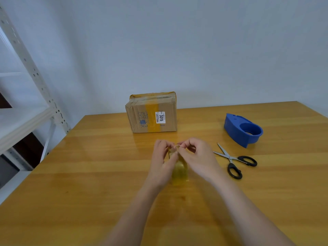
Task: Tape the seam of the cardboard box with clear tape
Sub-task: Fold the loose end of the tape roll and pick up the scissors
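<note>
Left hand grips the clear tape roll above the near surface; right hand pinches its loose end. Peel slowly, keeping the strip flat. The cardboard box stands far, untouched.

Table: varnished wood, glossy, smooth. Cardboard box on it: matt brown card, creased, with glossy yellowish tape bands and a white paper label. Right of box, dispenser: blue plastic, slight sheen. Scissors nearer than dispenser: shiny metal blades, black plastic handles. Tape roll in front of box: clear yellowish film, glossy. Shelving left of box: matt white-painted metal.
</note>
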A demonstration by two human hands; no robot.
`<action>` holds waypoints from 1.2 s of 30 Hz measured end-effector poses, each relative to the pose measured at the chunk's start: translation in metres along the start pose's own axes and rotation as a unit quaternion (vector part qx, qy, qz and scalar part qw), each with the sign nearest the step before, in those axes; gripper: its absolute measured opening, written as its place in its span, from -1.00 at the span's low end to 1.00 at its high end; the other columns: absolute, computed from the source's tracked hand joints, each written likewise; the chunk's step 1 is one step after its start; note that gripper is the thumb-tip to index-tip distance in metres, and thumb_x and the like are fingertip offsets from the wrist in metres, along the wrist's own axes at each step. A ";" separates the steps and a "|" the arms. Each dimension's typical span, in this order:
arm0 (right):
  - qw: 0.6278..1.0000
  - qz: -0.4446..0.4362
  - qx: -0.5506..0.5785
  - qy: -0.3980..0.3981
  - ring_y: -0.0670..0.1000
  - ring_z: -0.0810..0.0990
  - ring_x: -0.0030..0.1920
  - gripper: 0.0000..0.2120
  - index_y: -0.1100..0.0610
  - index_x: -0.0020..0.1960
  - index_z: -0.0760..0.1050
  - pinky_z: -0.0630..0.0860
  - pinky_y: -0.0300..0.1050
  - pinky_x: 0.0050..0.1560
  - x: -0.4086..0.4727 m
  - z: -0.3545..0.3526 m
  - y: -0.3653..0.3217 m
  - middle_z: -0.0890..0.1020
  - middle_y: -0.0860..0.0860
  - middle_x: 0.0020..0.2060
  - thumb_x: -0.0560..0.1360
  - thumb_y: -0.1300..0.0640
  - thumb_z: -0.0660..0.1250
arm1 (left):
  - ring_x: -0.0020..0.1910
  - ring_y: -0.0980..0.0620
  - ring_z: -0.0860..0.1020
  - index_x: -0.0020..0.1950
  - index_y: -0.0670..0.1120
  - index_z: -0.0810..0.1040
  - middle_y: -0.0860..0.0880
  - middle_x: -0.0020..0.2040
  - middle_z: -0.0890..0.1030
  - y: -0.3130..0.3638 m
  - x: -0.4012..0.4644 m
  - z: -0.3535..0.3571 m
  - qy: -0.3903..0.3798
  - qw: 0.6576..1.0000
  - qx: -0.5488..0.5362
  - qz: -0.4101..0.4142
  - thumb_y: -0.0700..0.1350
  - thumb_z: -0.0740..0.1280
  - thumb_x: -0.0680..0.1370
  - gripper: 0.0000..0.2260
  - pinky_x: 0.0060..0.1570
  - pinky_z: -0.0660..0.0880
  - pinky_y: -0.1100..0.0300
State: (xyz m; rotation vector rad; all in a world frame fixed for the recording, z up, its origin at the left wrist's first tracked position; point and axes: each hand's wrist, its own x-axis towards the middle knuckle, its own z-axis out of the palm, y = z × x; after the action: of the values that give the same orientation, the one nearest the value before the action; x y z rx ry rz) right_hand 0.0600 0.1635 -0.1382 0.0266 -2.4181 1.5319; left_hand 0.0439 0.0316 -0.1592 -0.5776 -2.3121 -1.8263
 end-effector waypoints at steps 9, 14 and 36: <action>0.993 0.006 -0.025 -0.114 -0.18 0.53 0.10 -0.85 0.07 -0.24 0.62 0.41 -0.16 0.18 0.005 -0.020 -0.008 0.61 -0.16 0.00 0.47 0.05 0.38 | 0.06 0.05 0.48 -0.07 -0.04 0.47 -0.12 0.04 0.44 -0.004 0.001 -0.004 -0.036 0.999 -0.013 0.006 -0.10 0.30 0.47 -0.93 0.07 0.42 0.29; 0.995 -0.010 -0.060 -0.079 -0.24 0.58 -0.06 -0.89 0.02 -0.18 0.56 0.52 -0.17 0.04 0.005 -0.021 -0.011 0.67 -0.13 -0.12 0.52 0.06 0.34 | 0.09 0.00 0.48 -0.01 -0.11 0.47 -0.14 0.05 0.44 -0.007 0.000 -0.004 -0.046 0.999 -0.022 0.014 -0.01 0.27 0.44 -0.79 0.13 0.45 0.21; 0.958 -0.104 -0.257 -0.069 0.08 0.61 -0.13 -0.88 0.05 -0.10 0.35 0.52 0.04 -0.12 0.019 -0.015 -0.026 0.68 0.03 -0.18 0.60 0.07 0.20 | 0.19 -0.02 0.47 0.05 -0.09 0.44 -0.16 0.12 0.38 -0.006 -0.005 -0.016 -0.117 0.993 -0.035 0.008 -0.10 0.36 0.49 -0.81 0.36 0.36 0.10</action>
State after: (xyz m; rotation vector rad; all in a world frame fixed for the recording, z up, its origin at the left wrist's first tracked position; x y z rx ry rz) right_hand 0.0487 0.1678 -0.1048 0.2809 -2.7441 0.8057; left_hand 0.0439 0.0140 -0.1625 -0.8608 -2.3828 -1.9313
